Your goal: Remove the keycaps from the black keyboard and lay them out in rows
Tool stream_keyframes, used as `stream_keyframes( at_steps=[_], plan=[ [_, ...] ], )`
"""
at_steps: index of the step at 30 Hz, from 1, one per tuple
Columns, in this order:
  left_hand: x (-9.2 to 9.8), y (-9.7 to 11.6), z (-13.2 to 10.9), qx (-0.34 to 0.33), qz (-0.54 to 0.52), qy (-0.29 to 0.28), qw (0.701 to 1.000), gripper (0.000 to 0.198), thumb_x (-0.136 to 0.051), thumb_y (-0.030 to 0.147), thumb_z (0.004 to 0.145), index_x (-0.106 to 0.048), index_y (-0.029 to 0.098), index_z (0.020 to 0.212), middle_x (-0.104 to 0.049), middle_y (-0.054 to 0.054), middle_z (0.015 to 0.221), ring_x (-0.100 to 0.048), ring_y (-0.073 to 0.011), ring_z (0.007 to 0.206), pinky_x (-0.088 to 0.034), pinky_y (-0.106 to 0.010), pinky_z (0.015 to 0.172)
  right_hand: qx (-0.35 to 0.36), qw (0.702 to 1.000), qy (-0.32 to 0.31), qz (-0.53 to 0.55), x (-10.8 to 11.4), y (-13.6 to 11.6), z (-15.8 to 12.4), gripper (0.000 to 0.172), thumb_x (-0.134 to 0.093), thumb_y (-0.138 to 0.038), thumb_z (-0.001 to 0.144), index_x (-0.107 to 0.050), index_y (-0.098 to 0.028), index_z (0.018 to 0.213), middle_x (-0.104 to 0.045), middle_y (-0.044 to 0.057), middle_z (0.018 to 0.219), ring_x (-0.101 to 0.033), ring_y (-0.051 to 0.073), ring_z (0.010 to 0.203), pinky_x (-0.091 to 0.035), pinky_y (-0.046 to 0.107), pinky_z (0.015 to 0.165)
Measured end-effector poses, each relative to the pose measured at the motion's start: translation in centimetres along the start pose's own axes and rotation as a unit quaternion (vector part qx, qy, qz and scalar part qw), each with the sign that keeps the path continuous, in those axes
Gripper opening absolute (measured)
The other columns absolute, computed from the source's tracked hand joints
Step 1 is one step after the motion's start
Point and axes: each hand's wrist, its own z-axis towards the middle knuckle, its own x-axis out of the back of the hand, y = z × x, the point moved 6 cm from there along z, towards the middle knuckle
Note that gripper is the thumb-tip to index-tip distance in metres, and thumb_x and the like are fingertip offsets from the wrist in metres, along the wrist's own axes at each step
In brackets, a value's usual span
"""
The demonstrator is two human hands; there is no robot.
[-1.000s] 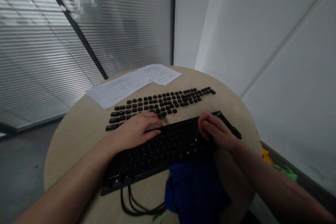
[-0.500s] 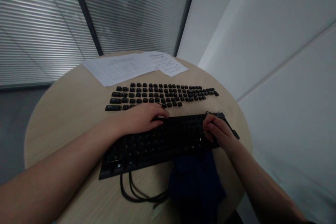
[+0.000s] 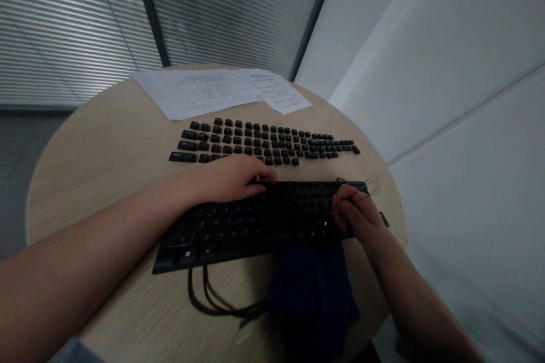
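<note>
A black keyboard point(image 3: 238, 247) with many keycaps off lies at a slant on the round table, its middle in deep shadow. My left hand point(image 3: 238, 177) grips its far edge, thumb on top and fingers over the rim. Above the keyboard's right part, my right hand point(image 3: 355, 211) is closed in a pinch; what sits between its fingers is too dark to make out. Thin wire loops point(image 3: 373, 186) show beyond the keyboard's far right corner. Loose black keycaps point(image 3: 238, 140) stand in rows behind the keyboard.
White printed sheets point(image 3: 204, 91) lie at the far side of the wooden table point(image 3: 93, 164). A dark blue cloth-like thing point(image 3: 310, 295) and black cables point(image 3: 204, 306) are in front of the keyboard. One small black piece point(image 3: 384, 218) lies at the right. A wall borders the table there.
The camera view has shifted slightly, so the table and keycaps appear higher. Both hands keep nearly the same places on the keyboard. The wire loops now show farther right of its corner.
</note>
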Motion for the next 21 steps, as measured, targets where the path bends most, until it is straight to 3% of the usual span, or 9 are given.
stream_keyframes(
  at_steps=[9,17,21],
  plan=[
    [-0.1,0.0,0.1,-0.01,0.005,-0.007,1.0,0.032,-0.058,0.02,0.088,-0.075,0.026,0.115,-0.077,-0.001,0.107,-0.071,-0.0188,0.097,-0.051,-0.028,0.088,-0.024,0.999,0.023,-0.015,0.4,0.5,0.3,0.035,-0.059,-0.055,0.097,-0.049,-0.024,0.086,-0.047,-0.008,0.054,-0.039,0.01,0.041,-0.025,0.022,0.041],
    [-0.1,0.3,0.2,-0.004,0.033,0.001,0.999,0.034,-0.059,0.017,0.084,-0.075,0.024,0.113,-0.077,-0.002,0.106,-0.07,-0.0198,0.094,-0.05,-0.029,0.085,-0.043,0.992,0.007,-0.117,0.3,-0.7,-0.3,0.028,-0.05,-0.047,0.102,-0.052,-0.022,0.088,-0.052,-0.006,0.056,-0.045,0.011,0.044,-0.032,0.022,0.044],
    [-0.2,0.2,0.3,-0.006,0.031,0.012,0.999,0.033,-0.06,0.017,0.084,-0.075,0.025,0.112,-0.077,-0.002,0.105,-0.07,-0.0196,0.094,-0.05,-0.028,0.084,-0.025,0.984,0.06,-0.163,-0.1,-0.5,-1.4,0.027,-0.047,-0.045,0.105,-0.053,-0.023,0.091,-0.053,-0.006,0.057,-0.045,0.011,0.047,-0.033,0.022,0.045]
  ],
)
